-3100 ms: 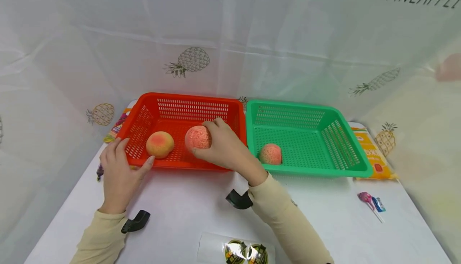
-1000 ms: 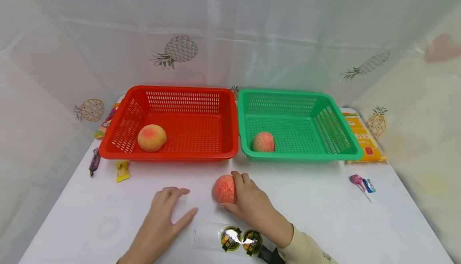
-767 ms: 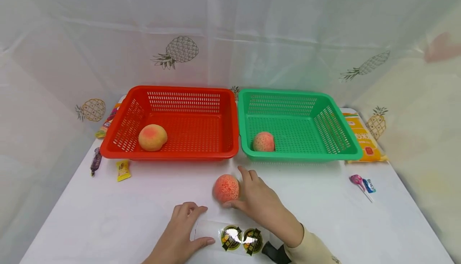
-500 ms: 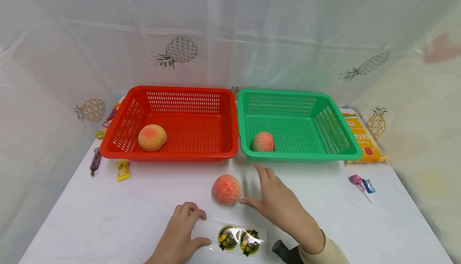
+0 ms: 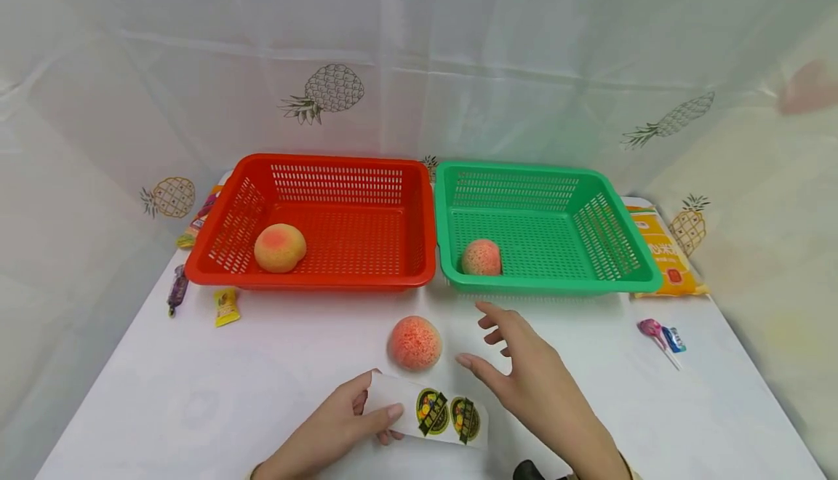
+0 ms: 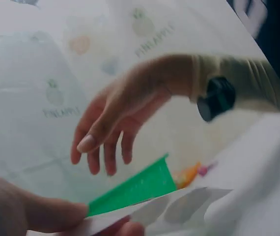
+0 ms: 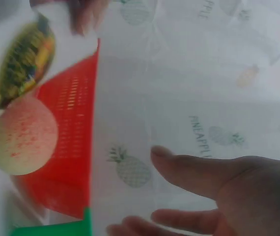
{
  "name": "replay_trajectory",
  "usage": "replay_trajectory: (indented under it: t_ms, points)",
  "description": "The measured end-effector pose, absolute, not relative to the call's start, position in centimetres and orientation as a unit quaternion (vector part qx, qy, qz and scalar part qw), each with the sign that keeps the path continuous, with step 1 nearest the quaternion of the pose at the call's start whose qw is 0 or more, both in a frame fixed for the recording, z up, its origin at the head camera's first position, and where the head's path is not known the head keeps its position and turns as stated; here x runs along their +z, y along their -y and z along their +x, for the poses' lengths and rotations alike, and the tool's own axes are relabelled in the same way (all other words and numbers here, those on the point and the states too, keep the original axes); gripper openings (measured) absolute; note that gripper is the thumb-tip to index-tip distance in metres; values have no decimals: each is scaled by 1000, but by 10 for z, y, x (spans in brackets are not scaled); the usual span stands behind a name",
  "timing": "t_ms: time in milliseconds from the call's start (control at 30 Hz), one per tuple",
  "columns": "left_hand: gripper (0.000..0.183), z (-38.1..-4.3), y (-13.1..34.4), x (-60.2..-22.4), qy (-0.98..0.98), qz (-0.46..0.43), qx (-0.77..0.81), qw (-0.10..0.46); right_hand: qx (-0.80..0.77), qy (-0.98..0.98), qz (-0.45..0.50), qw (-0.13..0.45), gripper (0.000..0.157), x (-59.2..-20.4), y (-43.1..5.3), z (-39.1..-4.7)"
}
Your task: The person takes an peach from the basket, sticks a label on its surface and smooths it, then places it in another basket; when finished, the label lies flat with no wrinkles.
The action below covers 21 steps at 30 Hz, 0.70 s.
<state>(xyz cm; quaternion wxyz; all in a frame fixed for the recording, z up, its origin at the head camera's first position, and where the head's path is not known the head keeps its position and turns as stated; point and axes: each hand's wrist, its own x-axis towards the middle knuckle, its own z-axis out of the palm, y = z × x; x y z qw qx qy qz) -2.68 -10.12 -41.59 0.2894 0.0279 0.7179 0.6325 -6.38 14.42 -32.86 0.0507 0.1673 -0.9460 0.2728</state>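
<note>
Between thumb and fingers my left hand (image 5: 343, 422) pinches the left end of a white strip of stickers (image 5: 407, 393), tilted up from the table. Two round dark labels with fruit pictures show on its right part. Just beyond the strip, a pink speckled peach (image 5: 415, 343) sits on the white table. My right hand (image 5: 533, 378) hovers to the right of the peach and strip, fingers apart and holding nothing. The left wrist view shows the right hand (image 6: 125, 113) hanging in the air over the lifted strip (image 6: 169, 211).
A red basket (image 5: 314, 281) with a yellow-red peach (image 5: 280, 248) stands at the back left. Beside it, a green basket (image 5: 556, 285) holds a small pink peach (image 5: 481, 257). Candies (image 5: 226, 307) and a lollipop (image 5: 651, 329) lie near the sides. An orange packet (image 5: 668, 254) lies right of the green basket.
The right hand carried the pink peach from the red basket to the table, let go and drew back right. My left hand left the red basket, took the sticker strip and raised it.
</note>
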Motion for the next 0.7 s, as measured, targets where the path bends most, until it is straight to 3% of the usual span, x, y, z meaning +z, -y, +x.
replay_trajectory:
  t_ms: [133,300,500,700]
  points:
    - [47,-29,89,-397,-650,6,704,285,305,924,216,80,48,-320,-144,-56]
    - [46,-33,74,-376,-605,26,759,240,349,892,279,64,33,-319,-138,-48]
    - [42,-36,63,-367,-583,33,790,186,341,886,303,85,34,-324,-135,-47]
    - [42,-37,60,-365,-582,16,792,183,328,890,303,95,36,-327,-136,-48]
